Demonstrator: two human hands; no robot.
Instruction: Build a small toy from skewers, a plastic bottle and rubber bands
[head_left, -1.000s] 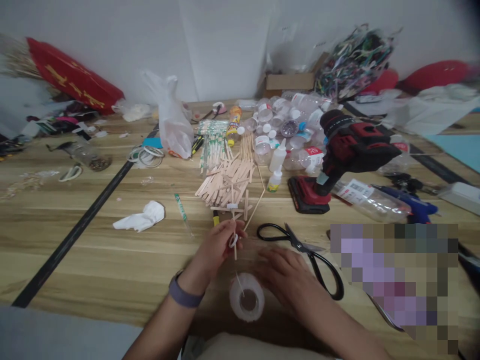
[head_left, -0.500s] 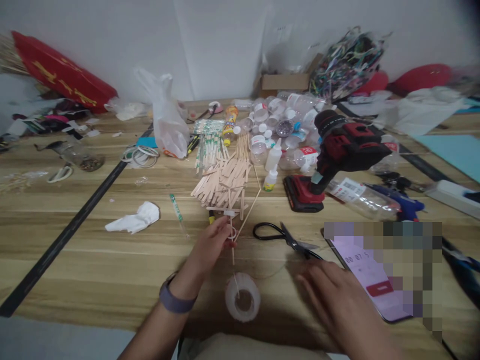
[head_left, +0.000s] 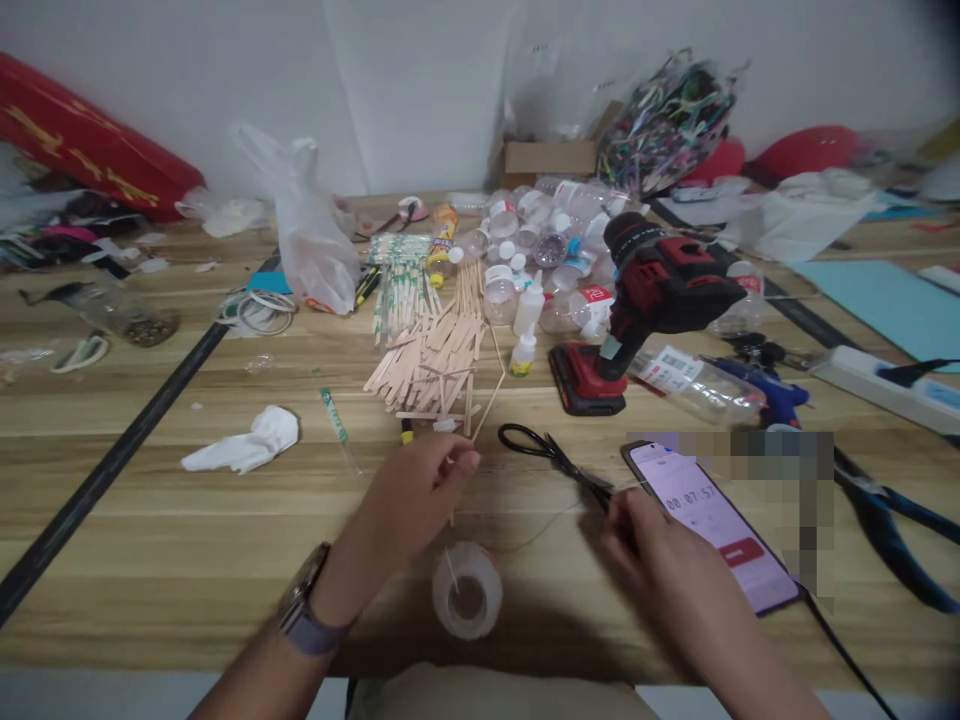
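Observation:
My left hand (head_left: 420, 485) is closed round a thin wooden stick (head_left: 488, 405), whose bent upper length sticks out beyond the fingers. A short end of wood shows under the hand, above a translucent plastic container (head_left: 466, 622). From near that container a fine thread (head_left: 551, 525) runs to my right hand (head_left: 649, 540), whose fingers are pinched together and seem to hold it. Black-handled scissors (head_left: 523, 440) lie beside the right hand, which hides their other handle. A white piece (head_left: 444, 425) shows just past the left hand.
Flat wooden sticks (head_left: 431, 355) lie in a pile ahead, with glue bottles (head_left: 523, 355), a red drill (head_left: 660, 290) and plastic bottles (head_left: 555, 240) behind. A phone (head_left: 709, 520) and pliers (head_left: 892, 520) lie at right, a crumpled tissue (head_left: 247, 440) at left.
My right hand has closed its fingers and drawn in beside the scissors. My left hand has turned, hiding the white ring it held before. The whole view has shifted slightly.

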